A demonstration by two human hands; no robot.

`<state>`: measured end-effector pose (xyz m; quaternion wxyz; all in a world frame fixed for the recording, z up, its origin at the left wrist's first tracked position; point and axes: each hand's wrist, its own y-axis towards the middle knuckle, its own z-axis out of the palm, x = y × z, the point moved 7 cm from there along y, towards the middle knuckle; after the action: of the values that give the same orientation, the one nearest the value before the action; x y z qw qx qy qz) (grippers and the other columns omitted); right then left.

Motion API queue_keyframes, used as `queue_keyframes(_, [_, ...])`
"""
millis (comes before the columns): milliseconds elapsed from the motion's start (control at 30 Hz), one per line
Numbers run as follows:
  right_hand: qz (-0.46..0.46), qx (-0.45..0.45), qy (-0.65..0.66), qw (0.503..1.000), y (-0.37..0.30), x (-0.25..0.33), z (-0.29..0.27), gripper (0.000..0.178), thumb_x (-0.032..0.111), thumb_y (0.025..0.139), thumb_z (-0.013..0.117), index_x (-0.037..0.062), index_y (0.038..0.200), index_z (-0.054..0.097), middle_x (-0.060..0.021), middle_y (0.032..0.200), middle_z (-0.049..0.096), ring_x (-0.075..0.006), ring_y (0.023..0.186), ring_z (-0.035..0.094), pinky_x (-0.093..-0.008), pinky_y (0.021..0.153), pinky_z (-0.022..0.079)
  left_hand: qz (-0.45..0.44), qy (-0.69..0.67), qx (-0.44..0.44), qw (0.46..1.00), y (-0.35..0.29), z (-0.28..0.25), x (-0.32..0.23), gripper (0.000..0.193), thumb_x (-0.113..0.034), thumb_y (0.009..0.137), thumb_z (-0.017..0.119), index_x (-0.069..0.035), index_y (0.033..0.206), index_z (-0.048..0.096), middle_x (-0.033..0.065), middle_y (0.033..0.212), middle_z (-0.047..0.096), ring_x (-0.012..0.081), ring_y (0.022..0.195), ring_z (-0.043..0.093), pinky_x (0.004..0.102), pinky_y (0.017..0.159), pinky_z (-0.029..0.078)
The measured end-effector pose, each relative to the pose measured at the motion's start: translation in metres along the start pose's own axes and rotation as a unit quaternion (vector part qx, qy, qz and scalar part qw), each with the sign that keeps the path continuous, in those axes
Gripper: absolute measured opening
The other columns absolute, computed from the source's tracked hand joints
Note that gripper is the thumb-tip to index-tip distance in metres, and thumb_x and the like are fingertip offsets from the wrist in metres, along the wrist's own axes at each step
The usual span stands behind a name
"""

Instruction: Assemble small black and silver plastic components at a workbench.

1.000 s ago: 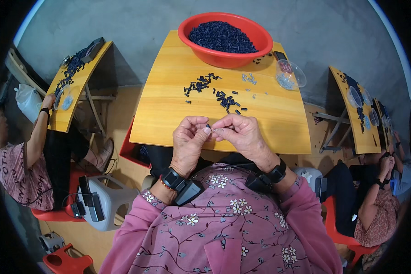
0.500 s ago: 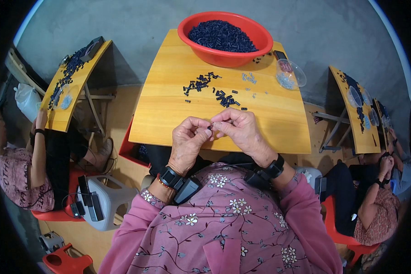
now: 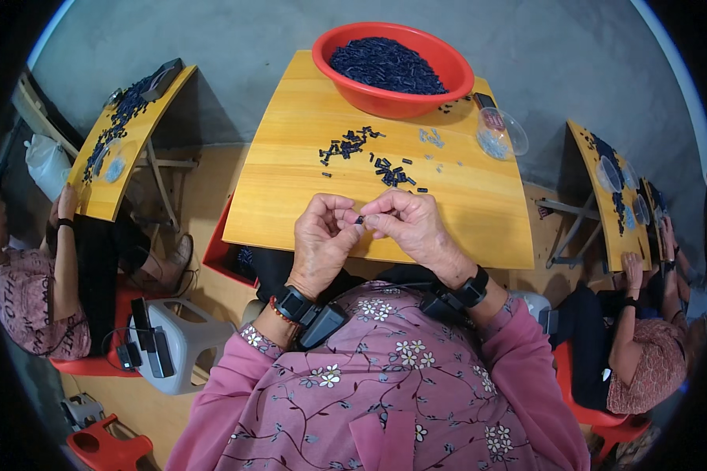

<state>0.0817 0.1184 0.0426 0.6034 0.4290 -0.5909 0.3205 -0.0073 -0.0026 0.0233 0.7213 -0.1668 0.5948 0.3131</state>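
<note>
Over the near edge of the yellow table, a small black plastic piece (image 3: 360, 220) is pinched between the thumb and fingers of my left hand (image 3: 320, 239). My right hand (image 3: 413, 229) meets it there, thumb and forefinger pressed together at the piece; anything inside that pinch is too small to make out. Just beyond my fingers lies a loose cluster of small black pieces (image 3: 389, 172), with another black cluster (image 3: 347, 145) farther left. Several tiny clear pieces (image 3: 430, 137) are scattered to the right of these.
A red basin (image 3: 339, 85) heaped with black pieces stands at the table's (image 3: 279, 200) far edge. Right of it is a clear plastic tub (image 3: 511, 135) holding clear pieces. People sit at similar tables on the left (image 3: 137, 133) and right (image 3: 605, 212). A grey stool (image 3: 184, 345) is at my left.
My hands stay nearly in place; the black piece shows more plainly between my fingers. The person on the right has moved a hand to their table's edge. The view has shifted slightly.
</note>
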Motion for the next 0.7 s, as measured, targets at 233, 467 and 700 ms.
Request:
queue_keyframes(233, [0.033, 0.014, -0.018, 0.999, 0.0019, -0.0011, 0.0000, 0.011, 0.003, 0.089, 0.068, -0.0024, 0.099, 0.069, -0.0055, 0.090, 0.069, -0.0091, 0.076, 0.067, -0.0227, 0.069, 0.057, -0.002, 0.001, 0.010, 1.000, -0.0008, 0.0020, -0.0040, 0.033, 0.008, 0.082, 0.068, -0.003, 0.109, 0.053, 0.0009, 0.091, 0.060, 0.0070, 0.083, 0.058, 0.0211, 0.076, 0.049])
queue_keyframes(467, [-0.003, -0.001, -0.037, 0.999, 0.0037, 0.0043, 0.0003, 0.013, 0.005, 0.086, 0.070, -0.0016, 0.096, 0.071, -0.0032, 0.079, 0.069, -0.0074, 0.068, 0.062, -0.0226, 0.064, 0.051, 0.002, 0.023, 0.007, 1.000, -0.0006, 0.0012, -0.0053, 0.033, 0.008, 0.082, 0.067, -0.002, 0.109, 0.052, 0.0016, 0.091, 0.060, 0.0074, 0.084, 0.058, 0.0212, 0.078, 0.050])
queue_keyframes(700, [-0.005, 0.003, -0.053, 0.999, 0.0042, 0.0065, 0.0012, 0.012, 0.004, 0.085, 0.069, -0.0022, 0.095, 0.072, -0.0041, 0.082, 0.067, -0.0084, 0.070, 0.062, -0.0241, 0.066, 0.051, 0.026, 0.086, 0.000, 0.996, -0.0006, -0.0005, -0.0024, 0.033, 0.009, 0.082, 0.067, -0.002, 0.109, 0.052, 0.0013, 0.091, 0.059, 0.0074, 0.084, 0.058, 0.0210, 0.077, 0.050])
